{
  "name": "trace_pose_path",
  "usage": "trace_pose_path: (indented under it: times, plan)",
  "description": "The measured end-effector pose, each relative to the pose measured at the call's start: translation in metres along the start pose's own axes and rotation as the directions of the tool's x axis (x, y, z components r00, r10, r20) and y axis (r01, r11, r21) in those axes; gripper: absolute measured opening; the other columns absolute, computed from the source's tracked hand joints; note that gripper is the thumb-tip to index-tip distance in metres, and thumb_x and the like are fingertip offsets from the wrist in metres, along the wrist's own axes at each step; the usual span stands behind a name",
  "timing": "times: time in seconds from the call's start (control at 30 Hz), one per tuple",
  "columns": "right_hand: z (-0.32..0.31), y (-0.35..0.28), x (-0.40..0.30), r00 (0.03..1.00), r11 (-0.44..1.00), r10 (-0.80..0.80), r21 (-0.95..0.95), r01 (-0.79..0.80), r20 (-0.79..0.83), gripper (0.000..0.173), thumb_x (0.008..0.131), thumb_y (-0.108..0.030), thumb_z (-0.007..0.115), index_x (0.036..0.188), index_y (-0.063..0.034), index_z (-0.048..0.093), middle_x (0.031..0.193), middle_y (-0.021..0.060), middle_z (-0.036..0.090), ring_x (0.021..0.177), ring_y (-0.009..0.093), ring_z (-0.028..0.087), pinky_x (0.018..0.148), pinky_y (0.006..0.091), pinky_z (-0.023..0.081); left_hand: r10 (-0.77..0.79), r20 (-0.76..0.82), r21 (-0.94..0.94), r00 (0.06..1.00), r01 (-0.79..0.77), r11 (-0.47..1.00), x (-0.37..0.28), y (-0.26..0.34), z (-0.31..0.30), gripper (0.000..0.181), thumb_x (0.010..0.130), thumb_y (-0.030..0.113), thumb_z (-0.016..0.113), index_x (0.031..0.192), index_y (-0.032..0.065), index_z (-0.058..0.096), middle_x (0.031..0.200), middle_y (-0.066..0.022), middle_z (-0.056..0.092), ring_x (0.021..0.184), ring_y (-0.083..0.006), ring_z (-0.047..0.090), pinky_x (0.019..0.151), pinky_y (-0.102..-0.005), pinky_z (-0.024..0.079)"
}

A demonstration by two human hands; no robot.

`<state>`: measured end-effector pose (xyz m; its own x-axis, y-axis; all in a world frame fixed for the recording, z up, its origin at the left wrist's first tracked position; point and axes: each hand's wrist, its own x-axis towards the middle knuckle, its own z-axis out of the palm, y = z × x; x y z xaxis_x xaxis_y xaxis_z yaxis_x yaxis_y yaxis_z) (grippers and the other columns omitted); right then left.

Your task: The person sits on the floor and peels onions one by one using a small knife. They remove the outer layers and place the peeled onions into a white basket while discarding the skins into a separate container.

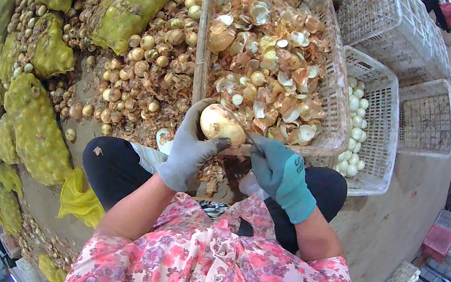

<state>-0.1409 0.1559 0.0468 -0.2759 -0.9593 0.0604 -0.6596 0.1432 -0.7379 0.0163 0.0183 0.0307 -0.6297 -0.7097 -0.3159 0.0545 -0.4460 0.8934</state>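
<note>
A large pale-yellow onion point(221, 123) sits in my left hand point(196, 145), which wears a grey glove with dark-stained fingertips. My right hand point(279, 167), in a teal glove, is curled close to the onion's right side. A thin dark tool point(251, 139), mostly hidden by the fingers, shows at that hand's tip; its exact kind is unclear. Just beyond both hands stands a dirty white plastic crate point(331, 142) heaped with brown and white onion skins point(271, 64). One small onion point(257, 78) lies among the skins.
Loose unpeeled onions point(139, 67) cover the floor at left, with full yellow mesh sacks point(35, 128) beyond. To the right, another crate point(381, 121) holds peeled white onions point(354, 139). Stacked crates point(402, 27) stand behind it. An empty yellow mesh bag point(79, 197) lies by my left knee.
</note>
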Motion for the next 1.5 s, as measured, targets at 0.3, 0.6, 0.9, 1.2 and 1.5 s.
trace_pose_path:
  times: [0.3,0.6,0.9,1.2,1.5]
  plan:
    - [-0.007,-0.013,-0.004,0.99,0.998,0.05,-0.048,-0.045,0.129,0.026,0.088,-0.017,0.059,0.112,-0.0077,0.058,0.089,0.0187,0.064,0.082,0.038,0.063,0.068,0.0473,0.05,0.028,-0.021,0.017,0.999,-0.028,0.999,-0.005,0.004,0.006,0.082,0.066,0.003,0.079,0.137,0.0031,0.038,0.126,-0.0097,0.053,0.117,-0.0222,0.055,0.1,-0.0349,0.049]
    - [-0.013,-0.007,-0.013,0.992,1.0,0.001,0.009,-0.002,0.124,0.024,0.089,-0.016,0.059,0.111,-0.0054,0.059,0.082,0.0194,0.064,0.074,0.038,0.063,0.063,0.0447,0.05,0.359,-0.022,0.491,0.933,-0.302,0.817,0.005,-0.017,-0.009,0.082,0.061,-0.007,0.076,0.133,0.0027,0.038,0.128,-0.0127,0.048,0.119,-0.0235,0.052,0.102,-0.0338,0.045]
    - [-0.01,0.01,-0.009,0.964,0.993,0.09,-0.092,-0.069,0.249,0.028,0.089,-0.018,0.058,0.115,-0.0088,0.06,0.087,0.0177,0.065,0.079,0.037,0.064,0.067,0.0444,0.05,0.404,0.062,0.64,0.913,-0.347,0.685,0.007,-0.008,-0.008,0.079,0.062,0.001,0.081,0.13,0.0008,0.041,0.126,-0.0137,0.049,0.116,-0.0244,0.053,0.1,-0.0336,0.045]
    - [-0.002,0.027,-0.003,0.963,0.993,0.033,-0.119,0.0,0.269,0.032,0.083,-0.014,0.062,0.114,-0.0085,0.057,0.096,0.0173,0.064,0.09,0.037,0.062,0.075,0.0459,0.051,-0.146,0.16,-0.147,0.976,0.169,0.974,0.008,0.006,-0.015,0.067,0.072,0.011,0.075,0.131,-0.0025,0.046,0.117,-0.0116,0.059,0.106,-0.021,0.061,0.093,-0.0338,0.051]
    - [0.016,0.037,-0.004,0.976,0.999,0.009,-0.049,0.002,0.219,0.032,0.081,-0.014,0.063,0.112,-0.0083,0.058,0.094,0.0177,0.064,0.085,0.037,0.063,0.071,0.0456,0.051,-0.262,0.285,-0.471,0.922,0.373,0.799,0.01,-0.01,-0.017,0.065,0.077,0.028,0.071,0.131,-0.0005,0.047,0.116,-0.0118,0.061,0.107,-0.0236,0.061,0.092,-0.0346,0.051]
